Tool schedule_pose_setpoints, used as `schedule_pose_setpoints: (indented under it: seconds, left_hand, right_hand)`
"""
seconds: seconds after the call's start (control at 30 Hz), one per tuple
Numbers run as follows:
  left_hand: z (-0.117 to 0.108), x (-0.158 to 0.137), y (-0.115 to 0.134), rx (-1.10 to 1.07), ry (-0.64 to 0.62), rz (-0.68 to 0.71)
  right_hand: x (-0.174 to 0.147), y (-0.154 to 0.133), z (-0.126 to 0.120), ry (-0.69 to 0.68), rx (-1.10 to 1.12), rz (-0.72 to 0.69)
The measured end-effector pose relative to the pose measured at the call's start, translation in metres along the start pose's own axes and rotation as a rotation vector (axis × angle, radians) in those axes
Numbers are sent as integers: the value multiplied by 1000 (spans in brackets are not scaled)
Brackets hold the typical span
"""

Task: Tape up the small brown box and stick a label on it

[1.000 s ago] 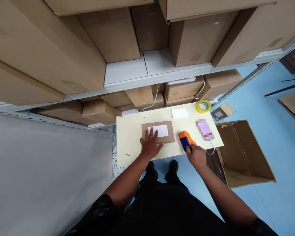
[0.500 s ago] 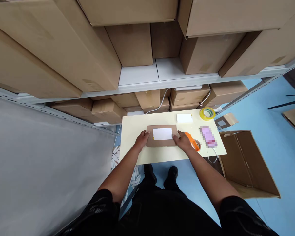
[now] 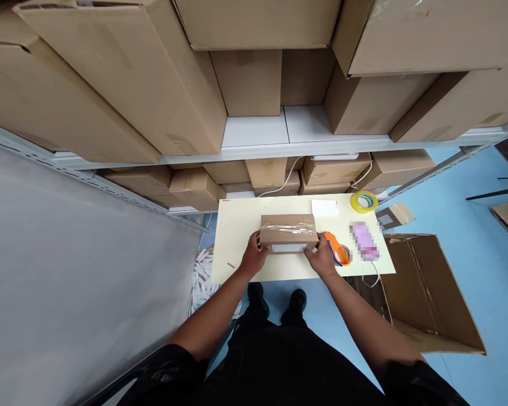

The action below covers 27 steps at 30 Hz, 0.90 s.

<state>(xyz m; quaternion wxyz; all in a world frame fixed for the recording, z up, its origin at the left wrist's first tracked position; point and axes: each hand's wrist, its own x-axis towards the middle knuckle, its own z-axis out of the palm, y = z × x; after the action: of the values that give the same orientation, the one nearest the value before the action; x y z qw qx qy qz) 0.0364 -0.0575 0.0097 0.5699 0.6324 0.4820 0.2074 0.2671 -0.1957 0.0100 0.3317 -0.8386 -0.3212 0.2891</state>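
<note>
A small brown cardboard box (image 3: 288,234) is gripped at both ends over the pale yellow table (image 3: 237,225). Shiny clear tape runs along its upturned side, and the white label shows on the side facing me, partly seen. My left hand (image 3: 254,255) closes on the left end. My right hand (image 3: 320,256) holds the right end, its thumb on the near side. Just right of that hand lies an orange tape dispenser (image 3: 332,246) with a tape roll. Whether the box's underside touches the table is hidden.
White label sheets (image 3: 325,208), a yellow tape roll (image 3: 364,202) and a blurred pink item (image 3: 365,241) with a white cable lie on the table's right. A large open carton (image 3: 434,293) stands on the floor at right. Shelves of cartons (image 3: 254,84) rise behind.
Both hands have tipped the box toward me: the label has swung from the top to the near side, and a taped side now faces up. The view has shifted slightly.
</note>
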Motion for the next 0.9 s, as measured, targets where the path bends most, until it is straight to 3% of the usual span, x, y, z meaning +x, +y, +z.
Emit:
schedule_pose_setpoints:
  seconds: [0.2,0.4,0.57,0.73,0.9]
  left_hand:
    - [2,-25,-27,-19,-8,-10]
    - [-18,-25,-25,21,-105,-37]
    - [-43,-13,-16,77,-237,-19]
    - [-74,7,-6,284,-321,19]
    - [-105,39,16,364,-245,77]
  right_hand:
    - [-27,27,18,-8,17,26]
    - [-27,23,7,-55,-61,49]
    - [-33,9,3,-16,-67,91]
    - [-42,-8,5,-8,-13,121]
    - [-51,-10,-2,13,-7,143]
